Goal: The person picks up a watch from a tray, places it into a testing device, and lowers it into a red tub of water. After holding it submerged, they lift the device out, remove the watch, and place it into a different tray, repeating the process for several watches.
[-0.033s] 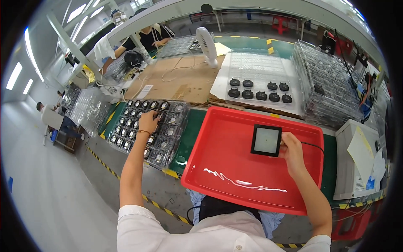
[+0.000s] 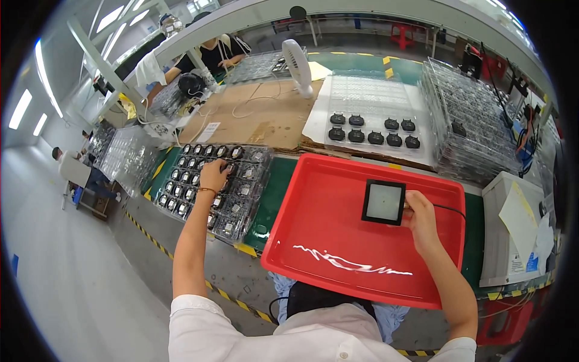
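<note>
My left hand (image 2: 214,175) reaches out to a clear blister tray (image 2: 241,205) filled with rows of small black parts. Its fingertips are curled down on one small black part (image 2: 228,166) near the tray's far edge. My right hand (image 2: 420,220) holds a square black-framed panel with a pale face (image 2: 384,202) by its right edge. The panel sits just above the floor of a large red tray (image 2: 338,277) in front of me. A thin black cable (image 2: 449,209) runs from the panel to the right.
Behind the red tray lie a cardboard sheet (image 2: 253,114), a white fan (image 2: 298,60) and a white tray with round black parts (image 2: 374,130). Stacks of clear trays (image 2: 476,120) stand at right above a white box (image 2: 512,229). Other people (image 2: 205,54) work at the far left.
</note>
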